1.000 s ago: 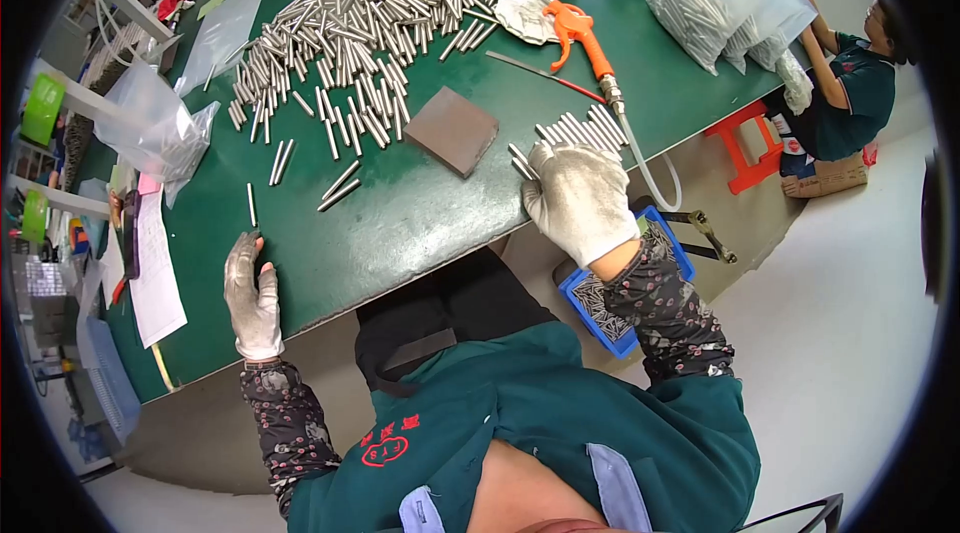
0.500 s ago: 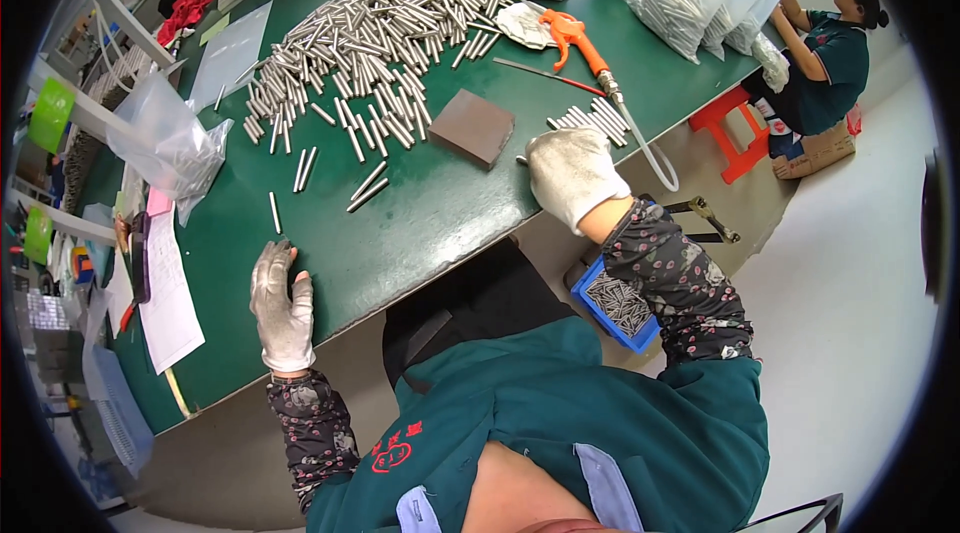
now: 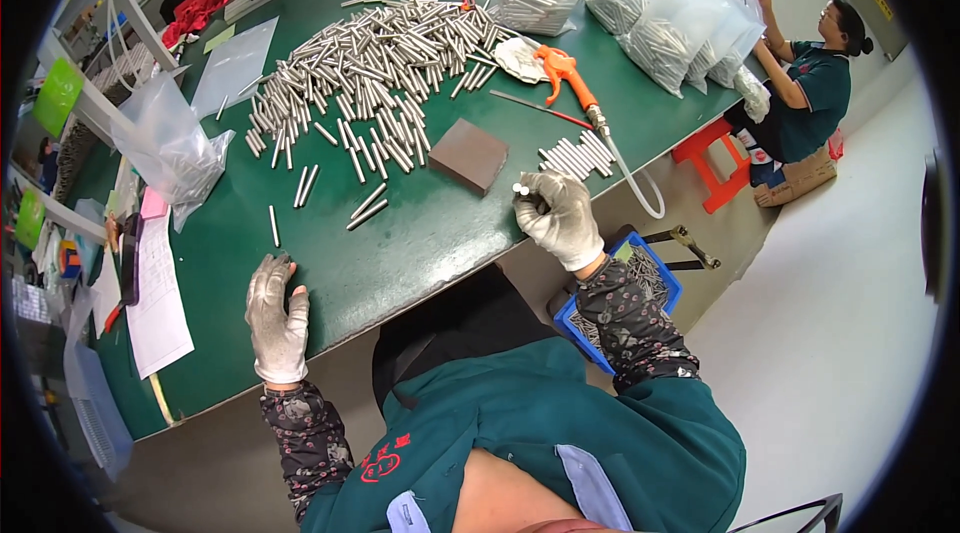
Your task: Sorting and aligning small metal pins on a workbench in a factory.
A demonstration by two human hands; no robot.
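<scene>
My right hand point(image 3: 562, 218), in a white work glove, is closed at the table's front edge. Bright round ends of short metal rods point(image 3: 521, 190) poke out between its thumb and fingers; their lengths are hidden in the hand. Just beyond it lies a loose row of similar rods point(image 3: 577, 155). Beside that hand sits a brown square block point(image 3: 469, 156). My left hand point(image 3: 277, 321), gloved and greyed at the fingertips, rests open on the table with nothing in it. A single rod point(image 3: 274, 226) lies just past its fingertips.
A large rod pile point(image 3: 370, 63) covers the green table point(image 3: 400, 253). An orange air gun point(image 3: 567, 81) with a hose lies right, near filled plastic bags point(image 3: 660, 48). Below the edge stands a blue bin point(image 3: 672, 285) of rods. A co-worker point(image 3: 815, 83) sits at far right.
My right hand has turned over and come slightly nearer and left, showing the rod ends and uncovering the row behind it. My left hand stays resting on the table. The view has shifted slightly.
</scene>
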